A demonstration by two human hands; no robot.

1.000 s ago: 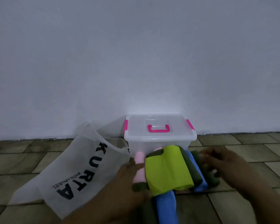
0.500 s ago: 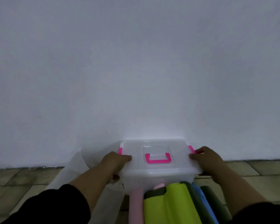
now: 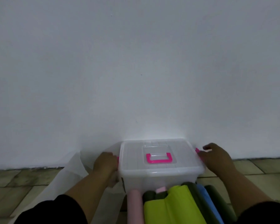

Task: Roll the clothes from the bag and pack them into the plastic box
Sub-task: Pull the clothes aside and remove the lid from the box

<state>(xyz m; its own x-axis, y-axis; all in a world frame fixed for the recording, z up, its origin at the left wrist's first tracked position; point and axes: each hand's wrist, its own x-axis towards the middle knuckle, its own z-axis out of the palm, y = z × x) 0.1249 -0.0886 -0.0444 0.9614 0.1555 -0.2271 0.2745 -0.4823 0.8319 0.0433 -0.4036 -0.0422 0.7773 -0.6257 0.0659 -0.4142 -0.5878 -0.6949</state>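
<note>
A clear plastic box (image 3: 160,173) with a shut lid and a pink handle (image 3: 158,159) stands on the floor against the wall. My left hand (image 3: 105,164) grips the box's left side, fingers curled over the pink left clip (image 3: 118,160). At the right end my right hand (image 3: 217,157) has its fingers curled on the pink right clip (image 3: 197,151). A pile of folded clothes lies just in front of the box: lime green (image 3: 173,206), pink (image 3: 134,206), blue (image 3: 205,198) and dark olive (image 3: 215,196) pieces. The white bag (image 3: 71,180) lies to the left, partly behind my left arm.
A plain white wall (image 3: 136,70) rises right behind the box. Greenish floor tiles (image 3: 14,183) stretch to both sides. My dark sleeves fill the bottom corners.
A second ago both hands rested on the clothes pile. They then moved up to the box, and have slipped from the lid's edges onto the pink side clips. The view tilted upward.
</note>
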